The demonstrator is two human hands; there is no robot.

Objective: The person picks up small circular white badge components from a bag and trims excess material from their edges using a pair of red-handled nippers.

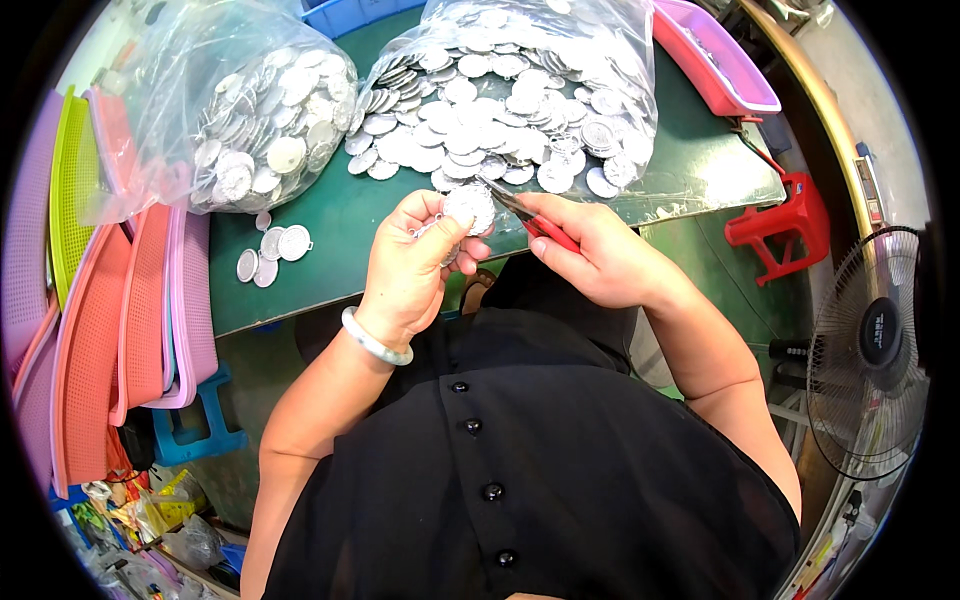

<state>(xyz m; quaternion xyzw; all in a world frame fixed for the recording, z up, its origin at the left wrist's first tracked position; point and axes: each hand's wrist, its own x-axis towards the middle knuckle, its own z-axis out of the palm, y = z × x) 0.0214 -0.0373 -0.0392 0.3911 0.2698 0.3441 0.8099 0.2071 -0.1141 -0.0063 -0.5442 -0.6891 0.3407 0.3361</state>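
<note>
My left hand (pixel 402 262), with a pale bangle at its wrist, pinches a round silver medallion (pixel 470 207) near the table's front edge. More silver pieces seem tucked under its fingers, but they are partly hidden. In my right hand (pixel 605 250) is a pair of red-handled pliers (pixel 549 232), the fingers wrapped round the handles. The pliers' dark jaws point up and left, right by the medallion's edge; whether they touch it I cannot tell. Just beyond both hands, a heap of similar silver medallions (pixel 470 130) spills from a clear plastic bag (pixel 590 35).
A second clear bag (pixel 275 130) of medallions stands on the green table (pixel 350 225) at left, with several loose medallions (pixel 268 258) before it. Stacked plastic baskets (pixel 90 350) crowd the left. A pink tray (pixel 715 60), red stool (pixel 785 228) and fan (pixel 868 350) stand at right.
</note>
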